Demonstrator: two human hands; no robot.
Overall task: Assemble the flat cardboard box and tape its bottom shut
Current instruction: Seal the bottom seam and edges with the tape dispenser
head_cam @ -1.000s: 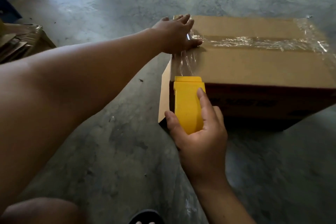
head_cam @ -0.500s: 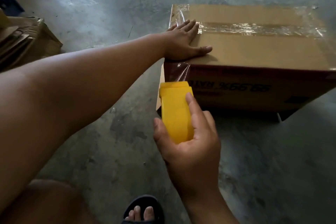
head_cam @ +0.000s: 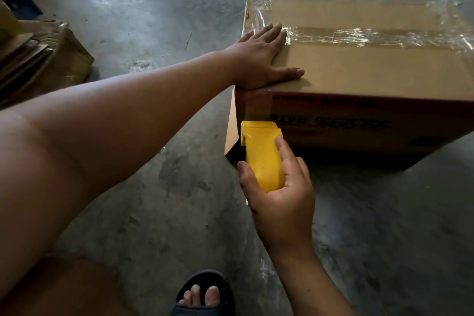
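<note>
A brown cardboard box [head_cam: 372, 72] stands upside down on the concrete floor, its printed side wall facing me. Clear tape [head_cam: 359, 37] runs along the centre seam of the upturned bottom and across both ends. My left hand [head_cam: 261, 59] lies flat, fingers spread, on the near left corner of that face. My right hand [head_cam: 279, 195] grips a yellow tape dispenser [head_cam: 264, 154], pressed against the box's front wall near its left edge, below a strip of tape coming down over the corner.
A pile of flattened cardboard [head_cam: 38, 56] lies at the left. A loose flap [head_cam: 230, 126] sticks out at the box's left side. My sandalled foot [head_cam: 202, 292] shows at the bottom. Bare concrete floor surrounds the box.
The dispenser has come down from the box's top edge onto the front wall, drawing tape over the corner. My left hand slid from the seam end toward the near corner.
</note>
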